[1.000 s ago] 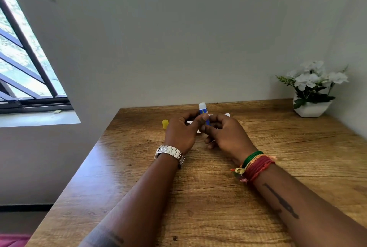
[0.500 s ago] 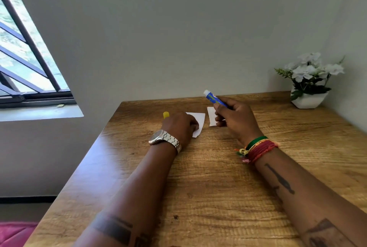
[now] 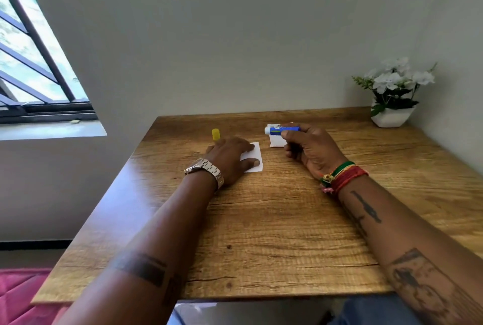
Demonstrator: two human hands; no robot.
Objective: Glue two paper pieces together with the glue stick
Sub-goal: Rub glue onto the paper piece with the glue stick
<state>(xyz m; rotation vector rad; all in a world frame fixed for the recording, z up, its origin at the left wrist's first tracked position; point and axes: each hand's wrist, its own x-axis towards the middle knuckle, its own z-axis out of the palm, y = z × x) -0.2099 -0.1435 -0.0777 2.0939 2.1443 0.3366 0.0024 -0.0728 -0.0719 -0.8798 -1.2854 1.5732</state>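
Two small white paper pieces lie on the wooden table [image 3: 274,220]. My left hand [image 3: 230,160] rests flat on the nearer paper piece [image 3: 257,161], its thumb and fingers pressing the sheet down. My right hand [image 3: 311,152] holds the blue glue stick [image 3: 283,130] sideways, with its white tip pointing left just above the second paper piece [image 3: 277,142], which the hand partly hides. The yellow glue cap [image 3: 215,134] stands on the table just beyond my left hand.
A white pot of white flowers [image 3: 392,115] sits in the far right corner by the wall. A barred window [image 3: 31,68] is at the left. The table's left edge runs close to my left forearm.
My hands have separated: the left went down flat onto the near paper, and the right carried the uncapped glue stick right, tilting it to horizontal over the far paper.
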